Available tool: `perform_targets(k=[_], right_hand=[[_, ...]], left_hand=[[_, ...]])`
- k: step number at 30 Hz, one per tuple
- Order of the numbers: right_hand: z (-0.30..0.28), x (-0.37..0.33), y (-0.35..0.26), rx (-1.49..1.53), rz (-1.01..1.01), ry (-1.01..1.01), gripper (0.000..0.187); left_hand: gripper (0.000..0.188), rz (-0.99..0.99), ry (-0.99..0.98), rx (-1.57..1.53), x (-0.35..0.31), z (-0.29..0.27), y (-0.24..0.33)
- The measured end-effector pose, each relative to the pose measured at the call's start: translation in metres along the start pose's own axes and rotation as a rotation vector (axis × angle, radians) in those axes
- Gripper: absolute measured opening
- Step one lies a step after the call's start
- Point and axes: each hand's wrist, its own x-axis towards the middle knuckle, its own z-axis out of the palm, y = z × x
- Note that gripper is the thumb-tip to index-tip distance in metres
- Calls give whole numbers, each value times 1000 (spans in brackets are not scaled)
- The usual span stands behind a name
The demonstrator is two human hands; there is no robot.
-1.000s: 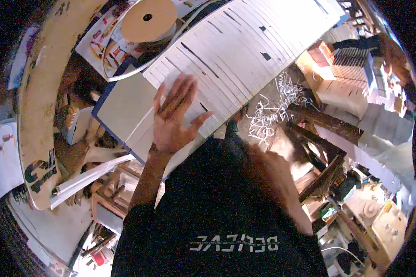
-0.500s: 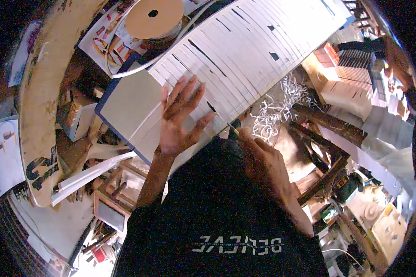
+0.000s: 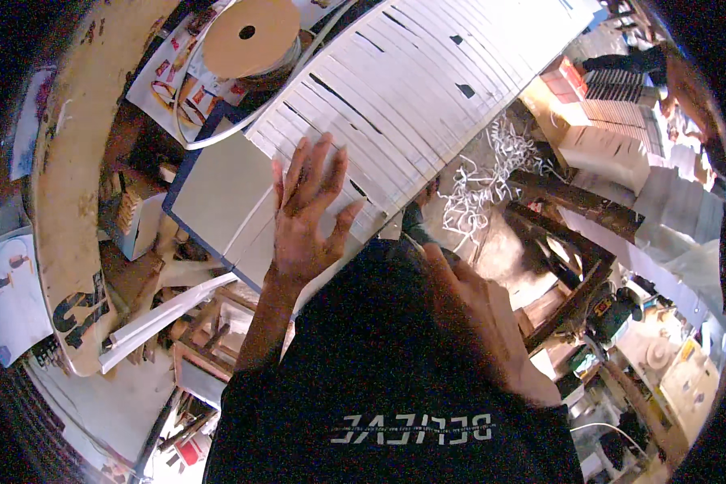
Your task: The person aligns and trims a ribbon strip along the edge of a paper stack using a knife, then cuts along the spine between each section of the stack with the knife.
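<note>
My left hand (image 3: 308, 218) lies with its fingers spread on a row of white paper-like strips (image 3: 411, 89), packed side by side with dark gaps between some. Beside that hand is a bare grey-beige board (image 3: 222, 189) with a dark blue edge. A thin white cord (image 3: 254, 218) runs over the board towards my left wrist. At the near edge of the strips, close to my body, my right hand (image 3: 460, 282) is closed round a slim tool (image 3: 415, 240). Most of the tool is hidden by the fingers and shadow, so its kind is unclear.
A cardboard-faced spool (image 3: 218, 48) of pale cord stands at the back left. Curled white scraps (image 3: 480, 189) lie right of the strips. Stacked bound blocks (image 3: 609, 149) are at the far right, near a wooden frame (image 3: 569, 282). A long worn plank (image 3: 68, 202) runs along the left.
The whole view has shifted slightly. My right hand has drawn a little down and back from the strips' near edge, while my left hand stays flat in place.
</note>
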Motion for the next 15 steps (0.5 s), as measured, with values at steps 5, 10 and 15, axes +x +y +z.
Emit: perform_targets(k=[5, 10, 15], right_hand=[[13, 4, 0, -34, -17, 51, 56], [-5, 13, 2, -143, 255, -247, 41], [-8, -21, 6, 185, 53, 196, 49]], left_hand=[[62, 6, -1, 0, 0, 3, 2], [64, -31, -31, 46, 0, 1, -7], [69, 49, -95, -1, 0, -10, -5]])
